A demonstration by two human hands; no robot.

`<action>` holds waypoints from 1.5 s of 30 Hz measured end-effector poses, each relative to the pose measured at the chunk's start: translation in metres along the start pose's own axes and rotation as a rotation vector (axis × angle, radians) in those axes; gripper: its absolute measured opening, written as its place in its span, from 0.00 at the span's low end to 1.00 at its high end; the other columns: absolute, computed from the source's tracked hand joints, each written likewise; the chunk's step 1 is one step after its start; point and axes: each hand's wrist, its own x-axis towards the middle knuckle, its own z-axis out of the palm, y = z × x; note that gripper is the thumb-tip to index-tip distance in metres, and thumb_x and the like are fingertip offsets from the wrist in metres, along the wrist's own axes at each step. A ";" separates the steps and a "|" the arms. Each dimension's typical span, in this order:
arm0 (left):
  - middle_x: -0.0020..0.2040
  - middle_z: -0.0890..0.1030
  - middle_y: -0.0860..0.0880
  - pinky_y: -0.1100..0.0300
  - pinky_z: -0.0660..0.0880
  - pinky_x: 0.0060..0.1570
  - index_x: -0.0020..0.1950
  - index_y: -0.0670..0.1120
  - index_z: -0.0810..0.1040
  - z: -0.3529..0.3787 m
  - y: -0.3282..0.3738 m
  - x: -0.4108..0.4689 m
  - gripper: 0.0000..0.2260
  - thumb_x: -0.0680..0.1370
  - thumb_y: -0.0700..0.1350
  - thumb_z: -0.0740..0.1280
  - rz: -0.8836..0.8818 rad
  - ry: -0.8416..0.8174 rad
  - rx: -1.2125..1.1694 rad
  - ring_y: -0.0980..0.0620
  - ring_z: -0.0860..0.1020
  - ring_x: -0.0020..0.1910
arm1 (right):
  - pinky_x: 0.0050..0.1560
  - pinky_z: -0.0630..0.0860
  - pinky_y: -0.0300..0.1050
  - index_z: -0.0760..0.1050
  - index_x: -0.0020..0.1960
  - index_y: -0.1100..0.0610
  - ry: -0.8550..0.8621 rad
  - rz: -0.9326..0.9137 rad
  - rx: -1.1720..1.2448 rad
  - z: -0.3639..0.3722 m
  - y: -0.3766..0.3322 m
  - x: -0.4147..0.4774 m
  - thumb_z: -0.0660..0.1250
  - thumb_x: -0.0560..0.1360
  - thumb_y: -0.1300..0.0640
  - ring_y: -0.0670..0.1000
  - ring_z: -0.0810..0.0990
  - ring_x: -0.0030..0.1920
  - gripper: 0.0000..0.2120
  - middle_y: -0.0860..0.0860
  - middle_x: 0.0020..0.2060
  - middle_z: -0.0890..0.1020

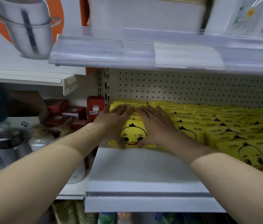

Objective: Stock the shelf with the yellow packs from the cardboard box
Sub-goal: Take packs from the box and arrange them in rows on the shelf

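A row of yellow packs with a duck face stands at the left end of the white shelf. My left hand lies flat on the row's top and left side, thumb down at the front pack's lower left corner. My right hand lies flat on the top and right side, thumb at the pack's lower edge. Fingers of both hands are straight and point toward the pegboard back. More rows of yellow packs fill the shelf to the right. The cardboard box is out of view.
An upper shelf with white packages hangs just above. Red boxes and glass jars sit on the neighbouring shelf to the left. Bare shelf surface lies in front of the left row.
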 end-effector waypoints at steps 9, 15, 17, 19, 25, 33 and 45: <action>0.81 0.43 0.48 0.44 0.40 0.77 0.78 0.52 0.31 0.002 -0.003 -0.017 0.68 0.57 0.71 0.76 0.013 0.036 -0.065 0.50 0.44 0.79 | 0.79 0.38 0.55 0.38 0.81 0.52 -0.040 -0.015 0.069 -0.007 -0.001 -0.010 0.76 0.56 0.29 0.49 0.41 0.80 0.70 0.49 0.81 0.45; 0.81 0.41 0.50 0.46 0.38 0.76 0.76 0.55 0.29 0.006 -0.015 -0.031 0.66 0.59 0.69 0.76 -0.039 0.022 -0.104 0.50 0.42 0.79 | 0.79 0.38 0.56 0.36 0.81 0.51 -0.042 0.021 0.031 -0.007 0.010 -0.020 0.79 0.58 0.33 0.50 0.41 0.80 0.69 0.50 0.81 0.46; 0.81 0.42 0.50 0.47 0.37 0.75 0.77 0.54 0.30 0.007 -0.014 -0.033 0.65 0.60 0.67 0.77 -0.052 0.039 -0.112 0.50 0.43 0.79 | 0.79 0.38 0.55 0.37 0.81 0.51 -0.022 0.031 0.031 -0.005 0.009 -0.020 0.79 0.58 0.33 0.50 0.43 0.81 0.69 0.51 0.81 0.48; 0.81 0.43 0.50 0.48 0.38 0.75 0.77 0.54 0.31 0.007 -0.012 -0.035 0.65 0.60 0.67 0.77 -0.064 0.055 -0.142 0.50 0.44 0.79 | 0.79 0.38 0.54 0.39 0.81 0.51 -0.008 0.033 0.066 -0.005 0.008 -0.023 0.79 0.58 0.33 0.50 0.43 0.81 0.68 0.51 0.81 0.50; 0.71 0.70 0.50 0.42 0.63 0.71 0.70 0.64 0.69 0.030 -0.016 -0.045 0.39 0.61 0.70 0.73 -0.043 0.428 -0.918 0.47 0.64 0.73 | 0.73 0.58 0.48 0.75 0.67 0.42 0.378 0.153 0.690 -0.007 0.019 -0.035 0.77 0.66 0.39 0.51 0.61 0.75 0.31 0.46 0.70 0.74; 0.68 0.73 0.49 0.44 0.63 0.71 0.46 0.66 0.82 0.047 0.013 -0.032 0.07 0.69 0.59 0.75 -0.261 0.595 -1.240 0.50 0.66 0.72 | 0.74 0.54 0.50 0.79 0.43 0.34 0.372 0.272 0.767 0.002 0.013 -0.030 0.77 0.67 0.43 0.52 0.57 0.76 0.08 0.46 0.68 0.76; 0.70 0.71 0.52 0.42 0.66 0.69 0.45 0.62 0.84 0.043 0.022 -0.028 0.13 0.66 0.66 0.74 -0.373 0.653 -1.361 0.49 0.67 0.71 | 0.74 0.54 0.48 0.84 0.48 0.41 0.421 0.308 0.844 0.002 0.011 -0.025 0.76 0.69 0.43 0.49 0.57 0.75 0.08 0.45 0.68 0.76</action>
